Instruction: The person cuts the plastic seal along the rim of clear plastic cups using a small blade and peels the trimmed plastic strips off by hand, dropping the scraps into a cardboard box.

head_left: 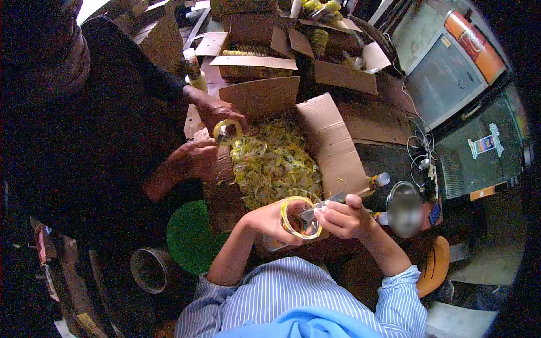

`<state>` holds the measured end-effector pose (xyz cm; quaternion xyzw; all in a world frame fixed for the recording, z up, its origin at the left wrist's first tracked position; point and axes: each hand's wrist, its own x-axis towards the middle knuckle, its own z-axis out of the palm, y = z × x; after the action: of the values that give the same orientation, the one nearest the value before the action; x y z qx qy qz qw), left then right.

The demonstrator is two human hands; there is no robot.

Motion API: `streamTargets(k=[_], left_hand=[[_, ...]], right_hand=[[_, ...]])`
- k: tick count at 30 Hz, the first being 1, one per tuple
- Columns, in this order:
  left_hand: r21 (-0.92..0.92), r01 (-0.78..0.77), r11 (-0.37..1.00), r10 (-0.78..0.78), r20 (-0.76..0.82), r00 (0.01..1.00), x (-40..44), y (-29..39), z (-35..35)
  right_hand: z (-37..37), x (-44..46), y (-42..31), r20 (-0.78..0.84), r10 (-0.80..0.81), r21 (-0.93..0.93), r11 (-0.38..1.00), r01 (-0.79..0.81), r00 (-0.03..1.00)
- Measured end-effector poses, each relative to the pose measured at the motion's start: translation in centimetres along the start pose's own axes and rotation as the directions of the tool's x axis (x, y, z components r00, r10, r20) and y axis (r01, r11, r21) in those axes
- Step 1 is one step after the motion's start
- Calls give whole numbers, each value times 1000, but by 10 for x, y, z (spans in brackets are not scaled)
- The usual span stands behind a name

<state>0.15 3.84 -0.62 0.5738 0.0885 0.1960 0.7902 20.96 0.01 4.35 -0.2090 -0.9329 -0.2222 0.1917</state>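
Note:
My left hand (267, 221) is wrapped round a yellow-and-white ring-shaped roll (286, 218), its open middle facing up towards me. Close by on the right, the fingers of my right hand (340, 219) pinch a thin, clear, shiny strip (310, 214) at the roll's edge. Where the strip ends is hard to make out. Just beyond both hands stands an open cardboard box (332, 141), filled with yellow and clear plastic scraps (276, 163).
Across the box at left, a co-worker's hands (217, 115) hold another yellow ring (227, 125). A green round surface (194, 236) lies lower left. More open boxes (256, 62) stand behind. At right are a metal bowl (403, 191), small bottles (382, 179) and a glass-fronted cabinet (479, 141).

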Motion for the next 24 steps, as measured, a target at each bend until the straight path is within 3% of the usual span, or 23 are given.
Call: streamTargets(k=[9,13,16,19,21,23,24], left_hand=[[-227,36,973,2,167,986,2,1,4],[-179,-94,979,132,208,969,7,-12,-3],[-230,-56,972,101,191,976,5,-10,-5],[-162,-94,982,119,157,980,2,-13,-9],[-79,-130,988,139,111,984,0,-16,-12],[62,-168,984,166,31,986,-8,-16,-15],[140,-172,975,179,-34,983,-11,-16,-15]], right_hand=[[-6,3,1,-1,12,-12,1000,-12,1000],[-20,8,9,-72,176,27,984,-175,982],[-20,10,19,-87,338,87,940,-331,937],[-7,9,28,-189,524,211,847,-487,830],[23,-3,27,-149,818,658,501,-562,555],[62,-17,19,19,952,836,151,-527,304],[74,-22,18,62,847,594,394,-701,528]])
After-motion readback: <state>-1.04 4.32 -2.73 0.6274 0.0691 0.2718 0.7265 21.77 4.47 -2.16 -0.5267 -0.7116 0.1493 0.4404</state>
